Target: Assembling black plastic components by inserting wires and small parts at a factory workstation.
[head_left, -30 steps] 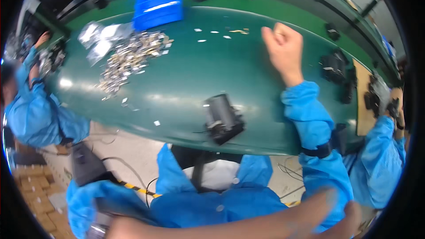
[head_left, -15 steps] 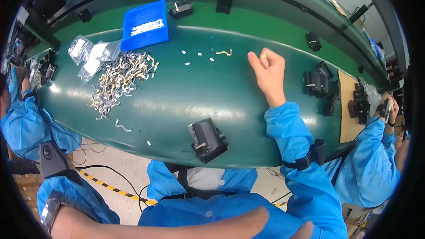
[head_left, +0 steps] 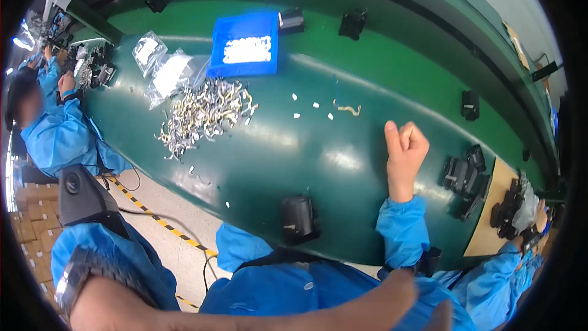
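My right hand (head_left: 407,153) is raised over the right half of the green table (head_left: 257,171), closed in a loose fist with the thumb apart; nothing shows in it. Beyond it lies a small tan flex cable (head_left: 349,110). My left hand (head_left: 398,297) is close and blurred at the lower edge, at the end of a bare forearm reaching across from the left; its fingers are mostly out of sight. A black box-shaped plastic housing (head_left: 298,217) stands near the front edge, touched by neither hand.
A heap of flex cables (head_left: 205,113) lies left of centre, beside clear plastic bags (head_left: 174,73) and a blue bin (head_left: 245,72) holding white pieces. Black housings (head_left: 459,175) stand at right near brown cardboard (head_left: 487,220). Co-workers sit left (head_left: 58,135) and right (head_left: 490,285).
The whole view has turned, so the table and its contents sit further right and mostly lower. My right hand keeps its fist; my left hand stays blurred at the lower edge.
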Motion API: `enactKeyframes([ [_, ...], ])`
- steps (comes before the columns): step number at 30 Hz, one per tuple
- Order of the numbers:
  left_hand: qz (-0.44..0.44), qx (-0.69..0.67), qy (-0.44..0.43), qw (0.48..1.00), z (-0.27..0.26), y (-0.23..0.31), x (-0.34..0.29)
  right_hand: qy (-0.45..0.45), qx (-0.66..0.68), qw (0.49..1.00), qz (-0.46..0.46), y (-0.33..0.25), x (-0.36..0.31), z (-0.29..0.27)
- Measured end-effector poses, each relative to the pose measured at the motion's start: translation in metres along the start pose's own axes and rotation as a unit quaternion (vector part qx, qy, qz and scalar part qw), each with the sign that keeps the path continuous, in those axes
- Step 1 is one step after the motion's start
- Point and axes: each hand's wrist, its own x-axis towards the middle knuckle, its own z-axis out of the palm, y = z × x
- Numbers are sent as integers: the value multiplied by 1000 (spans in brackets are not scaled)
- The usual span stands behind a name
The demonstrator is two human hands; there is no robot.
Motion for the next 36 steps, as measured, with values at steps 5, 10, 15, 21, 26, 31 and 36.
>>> enactKeyframes([
  [5, -64, -167, -50, 983, -37, -7, 13, 3, -5, 1000, 26, 5, -5, -5],
  [10, -136, -322, -166, 922, -75, 3, 23, 8, -11, 1000, 21, 4, -1, -2],
  [15, -109, -215, -326, 914, -103, 25, 33, 24, -26, 999, -16, 16, 2, 3],
  [21, 195, 139, -335, 911, -123, 39, 32, 81, -72, 993, -56, 7, -4, 3],
  [26, 352, 104, -258, 894, -135, 53, 43, 69, -107, 990, -53, 5, -8, 3],
  [31, 418, 107, -242, 869, -167, 33, 35, -8, -109, 994, -32, 1, -9, 3],
  [36, 404, 6, -95, 910, -172, 27, 2, 5, -100, 995, 8, 2, -31, -4],
])
